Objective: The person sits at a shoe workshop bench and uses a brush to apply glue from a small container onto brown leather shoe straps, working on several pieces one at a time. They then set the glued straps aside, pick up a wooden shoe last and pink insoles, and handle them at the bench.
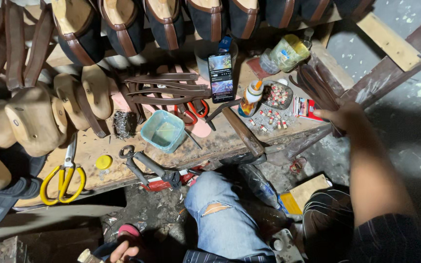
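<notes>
Seen from above at a cluttered wooden counter (98,176): right hand (343,116) stretched to the counter's far right corner, fingers closed on a bundle of dark brown leather strips (317,85) fanning up and away from the palm; left hand (123,251) low at the bottom edge, beside a knee in torn blue jeans (220,214), fingers curled, grip impossible to tell in the shadow. Just left of the strips, a red flat packet (305,107), a small tray of red-and-white pieces (275,95) and a glue bottle (250,97). Mid-counter, a phone (220,77) with lit screen, a teal square tub (163,130), a wooden-handled hammer (242,130), pincers (147,166). Yellow-handled scissors (63,181) at left, next to wooden shoe lasts (32,122); dark half-made shoes (123,24) racked along the top
</notes>
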Demonstrator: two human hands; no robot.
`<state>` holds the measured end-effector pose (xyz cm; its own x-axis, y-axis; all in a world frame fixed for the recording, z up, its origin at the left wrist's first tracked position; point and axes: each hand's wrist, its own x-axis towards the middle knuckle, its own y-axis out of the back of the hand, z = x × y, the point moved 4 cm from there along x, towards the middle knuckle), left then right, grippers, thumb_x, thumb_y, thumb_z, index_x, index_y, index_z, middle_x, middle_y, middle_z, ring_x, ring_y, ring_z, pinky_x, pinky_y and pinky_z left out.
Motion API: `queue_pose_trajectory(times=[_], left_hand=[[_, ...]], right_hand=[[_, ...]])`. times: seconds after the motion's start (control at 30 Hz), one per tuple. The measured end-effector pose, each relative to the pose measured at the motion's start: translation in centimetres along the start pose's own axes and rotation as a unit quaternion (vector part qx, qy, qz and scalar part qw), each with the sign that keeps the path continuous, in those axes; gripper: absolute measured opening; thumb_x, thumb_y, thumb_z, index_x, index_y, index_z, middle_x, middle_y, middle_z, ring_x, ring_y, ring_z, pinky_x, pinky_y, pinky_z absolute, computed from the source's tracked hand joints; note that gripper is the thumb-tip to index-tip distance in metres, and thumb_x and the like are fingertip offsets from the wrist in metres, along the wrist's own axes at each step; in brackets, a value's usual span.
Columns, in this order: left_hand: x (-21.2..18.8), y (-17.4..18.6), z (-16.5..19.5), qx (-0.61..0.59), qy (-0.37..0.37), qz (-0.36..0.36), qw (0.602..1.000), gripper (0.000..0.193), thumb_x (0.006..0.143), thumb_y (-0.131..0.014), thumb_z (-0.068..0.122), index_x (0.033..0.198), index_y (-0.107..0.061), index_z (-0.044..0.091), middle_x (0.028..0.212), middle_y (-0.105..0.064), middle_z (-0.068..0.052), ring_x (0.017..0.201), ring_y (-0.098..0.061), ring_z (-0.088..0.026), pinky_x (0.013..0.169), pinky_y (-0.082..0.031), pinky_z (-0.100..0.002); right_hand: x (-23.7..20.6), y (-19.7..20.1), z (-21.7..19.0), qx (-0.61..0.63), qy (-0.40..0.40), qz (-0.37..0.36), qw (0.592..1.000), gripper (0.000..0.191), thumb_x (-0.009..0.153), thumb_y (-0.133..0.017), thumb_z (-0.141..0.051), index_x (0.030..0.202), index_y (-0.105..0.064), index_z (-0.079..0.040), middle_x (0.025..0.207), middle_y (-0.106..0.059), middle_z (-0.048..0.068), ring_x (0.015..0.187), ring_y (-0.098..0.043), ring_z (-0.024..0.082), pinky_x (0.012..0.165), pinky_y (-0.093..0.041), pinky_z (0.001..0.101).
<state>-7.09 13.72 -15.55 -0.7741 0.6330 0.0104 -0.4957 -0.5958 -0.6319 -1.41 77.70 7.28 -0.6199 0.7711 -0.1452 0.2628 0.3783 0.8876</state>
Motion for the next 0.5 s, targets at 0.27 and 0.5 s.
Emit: queue_pose_trajectory(times=[0.27, 0.5], left_hand=[[0.8, -1.6, 0.6, 0.012, -0.016, -0.005, 1.0, 0.052, 0.102, -0.048, 0.01, 0.152, -0.043, 0.0, 0.127, -0.07, -0.023, 0.066, -0.065, -0.015, 0.062, -0.057, -0.031], [1.2, -2.3, 0.9, 0.059, -0.018, 0.035, 0.997, 0.05, 0.101, -0.047, 0.01, 0.15, -0.043, 0.001, 0.123, -0.07, -0.021, 0.061, -0.062, -0.016, 0.056, -0.056, -0.033]], right_hand=[[-0.8, 1.0, 1.6, -0.029, 0.13, 0.095, 0.987, 0.06, 0.07, -0.089, -0.032, 0.123, -0.075, -0.01, 0.096, -0.075, 0.02, 0.086, -0.073, 0.037, 0.083, -0.055, 0.0461], [-1.4, 0.5, 3.3, -0.199, 0.107, 0.212, 0.951, 0.071, 0.055, -0.099, -0.032, 0.111, -0.073, 0.003, 0.106, -0.07, 0.03, 0.102, -0.066, 0.045, 0.088, -0.055, 0.0478]])
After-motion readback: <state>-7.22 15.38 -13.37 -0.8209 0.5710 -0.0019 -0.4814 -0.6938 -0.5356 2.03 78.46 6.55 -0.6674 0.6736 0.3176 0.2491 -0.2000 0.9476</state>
